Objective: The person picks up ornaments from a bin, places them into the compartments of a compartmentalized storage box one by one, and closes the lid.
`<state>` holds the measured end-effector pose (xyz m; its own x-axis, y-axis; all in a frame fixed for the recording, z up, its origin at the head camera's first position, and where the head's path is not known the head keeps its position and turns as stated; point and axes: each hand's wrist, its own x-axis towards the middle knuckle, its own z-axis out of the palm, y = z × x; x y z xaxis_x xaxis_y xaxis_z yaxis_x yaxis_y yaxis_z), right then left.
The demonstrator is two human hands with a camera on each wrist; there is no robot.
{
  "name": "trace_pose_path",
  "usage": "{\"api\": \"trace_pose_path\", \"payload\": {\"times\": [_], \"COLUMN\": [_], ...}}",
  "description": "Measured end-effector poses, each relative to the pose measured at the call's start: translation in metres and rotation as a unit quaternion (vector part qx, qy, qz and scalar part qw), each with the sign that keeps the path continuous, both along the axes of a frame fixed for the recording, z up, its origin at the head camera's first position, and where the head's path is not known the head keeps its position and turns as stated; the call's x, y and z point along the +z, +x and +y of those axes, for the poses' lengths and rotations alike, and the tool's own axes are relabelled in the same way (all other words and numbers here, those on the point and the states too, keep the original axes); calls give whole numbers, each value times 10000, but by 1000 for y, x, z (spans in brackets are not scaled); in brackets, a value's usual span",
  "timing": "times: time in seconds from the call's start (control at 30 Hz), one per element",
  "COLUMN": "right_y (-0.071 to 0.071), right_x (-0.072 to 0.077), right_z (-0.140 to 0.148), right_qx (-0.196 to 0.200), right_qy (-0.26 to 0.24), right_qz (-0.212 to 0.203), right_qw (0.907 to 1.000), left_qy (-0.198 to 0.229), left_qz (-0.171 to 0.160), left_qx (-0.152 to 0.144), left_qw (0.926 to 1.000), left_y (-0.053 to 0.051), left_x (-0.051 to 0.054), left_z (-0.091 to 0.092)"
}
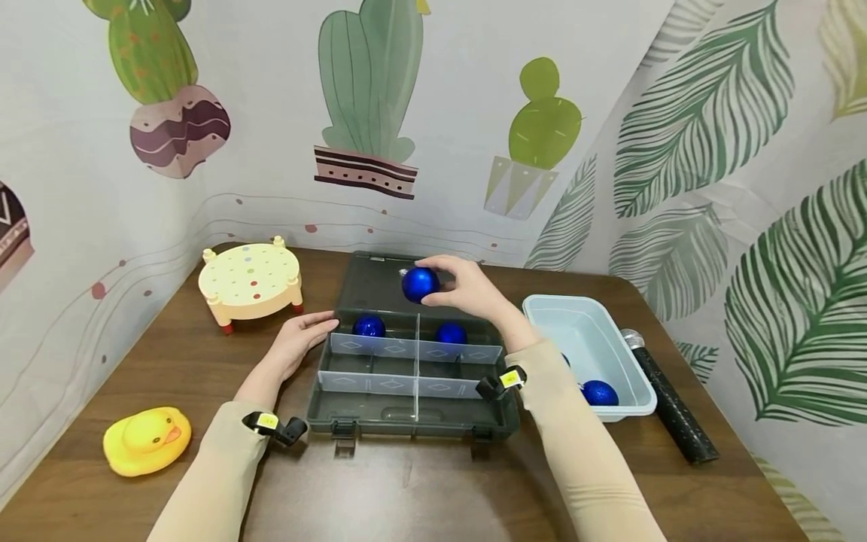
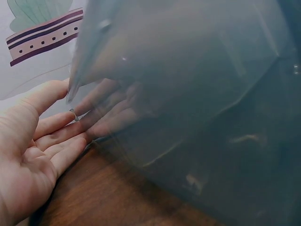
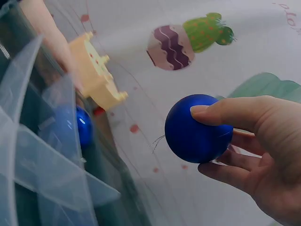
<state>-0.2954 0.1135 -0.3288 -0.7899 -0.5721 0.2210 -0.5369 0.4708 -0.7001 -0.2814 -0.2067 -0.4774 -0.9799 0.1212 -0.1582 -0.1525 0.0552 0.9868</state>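
Note:
My right hand [image 1: 467, 286] holds a blue Christmas bauble [image 1: 421, 285] between thumb and fingers, above the back part of a dark see-through divider box [image 1: 406, 427]. In the right wrist view this bauble [image 3: 195, 129] shows its thin wire hanger. Inside the box's back row lie two more baubles, a left one [image 1: 369, 326] and a right one [image 1: 451, 333]. Clear dividers [image 1: 379, 382] split the box into compartments; its lid [image 1: 379, 282] is laid back. My left hand [image 1: 298, 342] rests its extended fingers against the box's back left corner.
At the right, a light blue basin [image 1: 576, 312] holds a glittery blue bauble [image 1: 600, 392] and part of another. Beside it lies a black microphone [image 1: 673, 403]. A yellow rubber duck [image 1: 147, 442] and a small cream pegged stand [image 1: 250, 282] are at the left.

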Motion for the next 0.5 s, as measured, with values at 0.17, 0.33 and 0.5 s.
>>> {"api": "trace_pose_path", "payload": {"times": [0.17,0.33,0.5], "right_y": [3,10,18], "right_x": [-15,-27,-38], "right_z": [-23,-41,-56], "right_qx": [267,474,749], "right_qy": [19,18,-23], "right_qz": [-35,-92,-151], "right_qw": [9996,9988,9971], "left_qy": [-18,-5,-16], "left_qz": [21,-29,-52], "left_qx": [-11,3,26], "left_qw": [10000,10000,10000], "left_y": [1,0,0], "left_x": [1,2,1], "left_z": [0,-1,0]}}
